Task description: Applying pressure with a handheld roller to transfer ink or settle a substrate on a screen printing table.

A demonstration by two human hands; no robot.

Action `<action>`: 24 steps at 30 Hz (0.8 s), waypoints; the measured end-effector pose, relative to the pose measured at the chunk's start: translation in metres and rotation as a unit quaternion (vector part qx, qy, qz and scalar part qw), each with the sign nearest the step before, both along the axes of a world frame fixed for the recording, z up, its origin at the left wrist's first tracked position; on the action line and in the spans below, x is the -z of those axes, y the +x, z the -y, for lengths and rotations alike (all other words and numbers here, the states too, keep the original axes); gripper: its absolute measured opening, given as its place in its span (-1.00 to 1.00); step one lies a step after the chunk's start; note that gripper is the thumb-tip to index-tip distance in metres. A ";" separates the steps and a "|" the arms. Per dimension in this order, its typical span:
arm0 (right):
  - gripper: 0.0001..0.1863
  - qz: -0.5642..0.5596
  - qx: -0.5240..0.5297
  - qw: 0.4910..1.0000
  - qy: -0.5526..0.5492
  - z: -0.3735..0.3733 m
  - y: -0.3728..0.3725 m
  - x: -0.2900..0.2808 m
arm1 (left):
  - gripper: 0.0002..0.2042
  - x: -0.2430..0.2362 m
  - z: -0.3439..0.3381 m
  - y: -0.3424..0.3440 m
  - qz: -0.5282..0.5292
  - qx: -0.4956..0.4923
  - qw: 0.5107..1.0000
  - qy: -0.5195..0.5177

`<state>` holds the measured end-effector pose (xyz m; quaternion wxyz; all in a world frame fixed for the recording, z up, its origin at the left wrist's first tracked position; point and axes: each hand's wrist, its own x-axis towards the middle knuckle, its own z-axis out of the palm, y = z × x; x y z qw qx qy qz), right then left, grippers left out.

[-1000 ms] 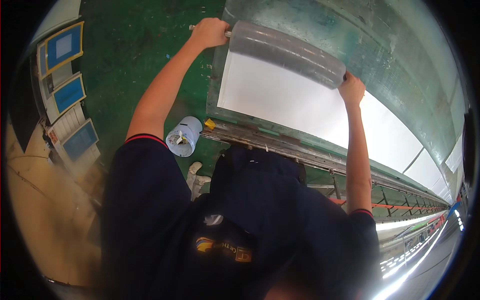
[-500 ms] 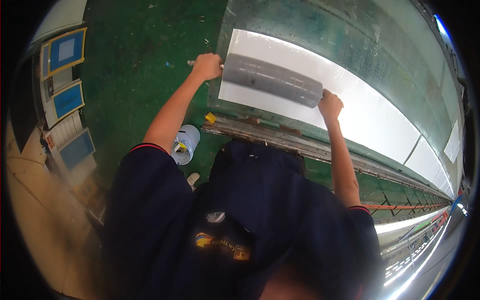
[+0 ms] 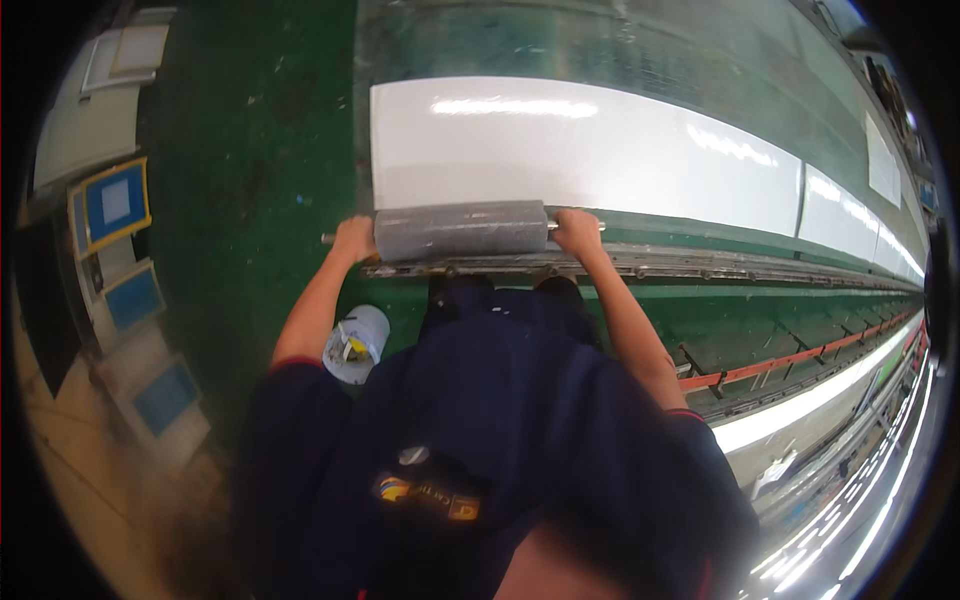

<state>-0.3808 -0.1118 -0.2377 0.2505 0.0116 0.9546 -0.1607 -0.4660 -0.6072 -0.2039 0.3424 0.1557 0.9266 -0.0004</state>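
The roller (image 3: 460, 231) is grey, the sheet (image 3: 560, 150) white, the floor (image 3: 235, 210) dark green.

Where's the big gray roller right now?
In the head view, the gray roller is just above and left of the middle, between the left hand and right hand, by the near edge of the white sheet.

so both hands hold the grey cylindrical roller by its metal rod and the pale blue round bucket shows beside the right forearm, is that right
Wrong forearm: in the head view the pale blue round bucket shows beside the left forearm, not the right. The left hand and right hand do hold the grey cylindrical roller by its metal rod.
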 end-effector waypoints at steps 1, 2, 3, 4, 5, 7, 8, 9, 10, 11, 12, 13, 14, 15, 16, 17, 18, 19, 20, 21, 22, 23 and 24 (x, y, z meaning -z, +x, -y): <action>-0.80 0.010 -0.019 1.000 -0.021 -0.011 0.002 -0.001 | -0.78 -0.005 -0.016 0.002 -0.004 0.006 1.000 0.003; -0.80 0.006 -0.014 1.000 -0.018 -0.031 0.002 -0.003 | -0.75 -0.009 -0.033 0.001 0.031 -0.010 0.999 0.001; -0.79 0.020 -0.007 0.999 -0.033 -0.051 0.010 -0.009 | -0.73 -0.014 -0.047 0.006 0.073 -0.026 0.997 -0.005; -0.79 0.035 0.004 0.998 -0.048 -0.070 0.021 -0.013 | -0.73 -0.022 -0.069 0.006 0.076 -0.018 0.997 -0.005; -0.77 0.083 0.021 0.996 -0.017 -0.093 0.031 -0.017 | -0.71 -0.026 -0.098 0.006 0.097 -0.017 0.995 0.031; -0.73 0.094 0.058 0.994 -0.025 -0.147 0.045 -0.024 | -0.68 -0.030 -0.146 -0.009 0.110 -0.009 0.992 0.065; -0.73 0.095 0.063 0.993 -0.024 -0.184 0.052 -0.015 | -0.66 -0.023 -0.163 -0.008 0.139 -0.024 0.980 0.139; -0.65 0.132 0.079 0.986 -0.062 -0.224 0.061 0.001 | -0.64 -0.017 -0.182 -0.009 0.171 -0.036 0.961 0.215; -0.58 0.168 0.104 0.975 -0.097 -0.255 0.069 0.010 | -0.64 -0.018 -0.210 -0.018 0.179 -0.019 0.959 0.220; -0.58 0.170 0.116 0.974 -0.095 -0.273 0.066 0.014 | -0.63 -0.020 -0.235 -0.024 0.198 -0.049 0.952 0.228; -0.56 0.185 0.160 0.963 -0.116 -0.293 0.060 0.012 | -0.61 -0.019 -0.257 -0.030 0.219 -0.082 0.944 0.234; -0.55 0.201 0.196 0.950 -0.139 -0.310 0.050 0.005 | -0.65 -0.005 -0.267 -0.032 0.225 -0.108 0.940 0.233; -0.55 0.208 0.198 0.948 -0.139 -0.320 0.039 0.002 | -0.65 0.007 -0.272 -0.030 0.232 -0.109 0.939 0.231; -0.60 0.158 0.190 0.966 -0.070 -0.316 0.027 -0.003 | -0.68 0.022 -0.272 -0.021 0.139 -0.130 0.958 0.213; -0.64 0.108 0.181 0.978 0.001 -0.312 0.018 -0.005 | -0.71 0.033 -0.275 -0.018 0.047 -0.147 0.969 0.194; -0.64 0.120 0.186 0.975 0.002 -0.308 0.012 -0.001 | -0.71 0.039 -0.283 -0.022 0.060 -0.144 0.969 0.192; -0.65 0.015 0.212 0.976 0.040 -0.304 0.006 0.006 | -0.75 0.043 -0.290 -0.028 -0.057 -0.144 0.964 0.215; -0.64 -0.091 0.230 0.966 0.077 -0.303 -0.003 0.013 | -0.79 0.044 -0.297 -0.036 -0.176 -0.145 0.945 0.234; -0.64 -0.078 0.230 0.967 0.078 -0.307 -0.012 0.019 | -0.81 0.047 -0.302 -0.047 -0.210 -0.133 0.936 0.250; -0.65 -0.180 0.221 0.957 0.056 -0.314 -0.034 0.025 | -0.84 0.049 -0.306 -0.069 -0.248 -0.121 0.924 0.265; -0.64 -0.282 0.210 0.936 0.030 -0.319 -0.060 0.032 | -0.84 0.055 -0.305 -0.091 -0.260 -0.136 0.923 0.251; -0.68 -0.282 0.211 0.935 0.044 -0.327 -0.087 0.040 | -0.85 0.060 -0.307 -0.110 -0.268 -0.150 0.922 0.236; -0.72 -0.274 0.213 0.936 0.060 -0.335 -0.109 0.046 | -0.84 0.058 -0.316 -0.137 -0.262 -0.184 0.919 0.229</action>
